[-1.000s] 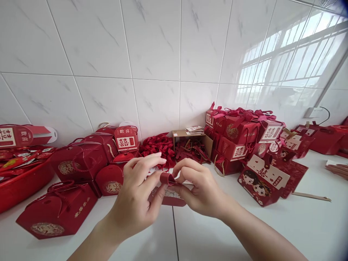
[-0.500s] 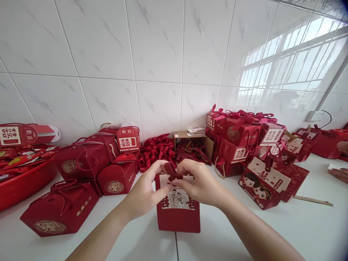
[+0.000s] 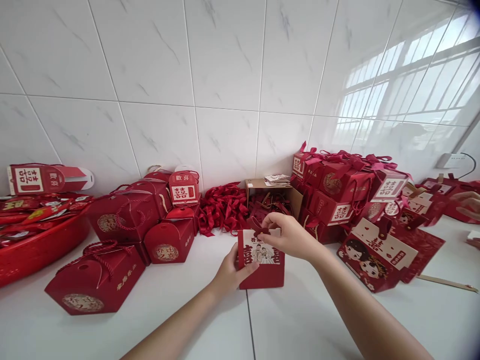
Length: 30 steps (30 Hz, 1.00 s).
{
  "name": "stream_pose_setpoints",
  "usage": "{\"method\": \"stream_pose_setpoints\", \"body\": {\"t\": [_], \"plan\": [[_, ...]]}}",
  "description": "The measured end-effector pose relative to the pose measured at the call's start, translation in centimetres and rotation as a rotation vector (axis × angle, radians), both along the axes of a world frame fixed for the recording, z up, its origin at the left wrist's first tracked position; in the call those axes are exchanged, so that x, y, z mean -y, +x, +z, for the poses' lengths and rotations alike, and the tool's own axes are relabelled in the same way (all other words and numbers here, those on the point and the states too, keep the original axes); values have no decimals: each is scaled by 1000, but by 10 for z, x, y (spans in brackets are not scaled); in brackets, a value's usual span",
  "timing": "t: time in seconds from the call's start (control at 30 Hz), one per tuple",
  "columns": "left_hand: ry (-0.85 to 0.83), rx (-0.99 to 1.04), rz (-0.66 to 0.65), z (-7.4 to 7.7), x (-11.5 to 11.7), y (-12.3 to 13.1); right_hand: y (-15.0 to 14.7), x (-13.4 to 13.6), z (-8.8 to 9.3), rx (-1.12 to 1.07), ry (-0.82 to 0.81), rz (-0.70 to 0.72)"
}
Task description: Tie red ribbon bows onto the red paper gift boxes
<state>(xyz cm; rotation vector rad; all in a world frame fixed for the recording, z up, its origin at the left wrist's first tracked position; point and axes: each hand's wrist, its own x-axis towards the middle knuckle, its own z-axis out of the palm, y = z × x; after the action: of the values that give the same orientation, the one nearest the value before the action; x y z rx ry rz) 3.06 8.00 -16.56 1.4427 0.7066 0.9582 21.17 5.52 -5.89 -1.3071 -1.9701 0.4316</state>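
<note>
A small red gift box (image 3: 264, 278) with a printed bridal couple on its pale front panel stands upright on the white table. My left hand (image 3: 235, 272) grips its lower left side, thumb across the front. At the top, my right hand (image 3: 288, 234) is closed on the dark red strap handle (image 3: 256, 225), beside a small gold stud. My right fingertips are partly hidden behind the strap. To the right stands another gift box (image 3: 369, 257) printed with two cartoon faces, its strap upright.
Stacked red boxes (image 3: 165, 240) stand left, beside a red basin (image 3: 48, 252) of packets. Behind are red ribbons (image 3: 223, 207) and a cardboard carton (image 3: 296, 200) of straps. More ribboned boxes (image 3: 337, 182) rise at right. A loose strap (image 3: 448, 283) and another person's hand (image 3: 468, 204) are far right.
My left hand has left the strap and moved down to the box's left side. My right hand stays at the strap. The box sits farther back and to the right in view.
</note>
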Motion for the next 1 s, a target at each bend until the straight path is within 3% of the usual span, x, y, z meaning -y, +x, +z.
{"method": "stream_pose_setpoints", "body": {"t": [0.17,0.43,0.7,0.87,1.0], "plan": [[48,32,-50,0,4,1,-4,9,16,317,38,-64],[67,19,-97,-3,2,-2,-29,-3,62,876,-169,-104],[191,-82,-127,-3,15,-1,-38,14,79,1132,-253,-53],[474,-375,-169,-6,23,-2,-3,23,77,1188,-260,-104],[474,-623,-239,-4,26,-5,58,25,70,1128,-361,-249]]}}
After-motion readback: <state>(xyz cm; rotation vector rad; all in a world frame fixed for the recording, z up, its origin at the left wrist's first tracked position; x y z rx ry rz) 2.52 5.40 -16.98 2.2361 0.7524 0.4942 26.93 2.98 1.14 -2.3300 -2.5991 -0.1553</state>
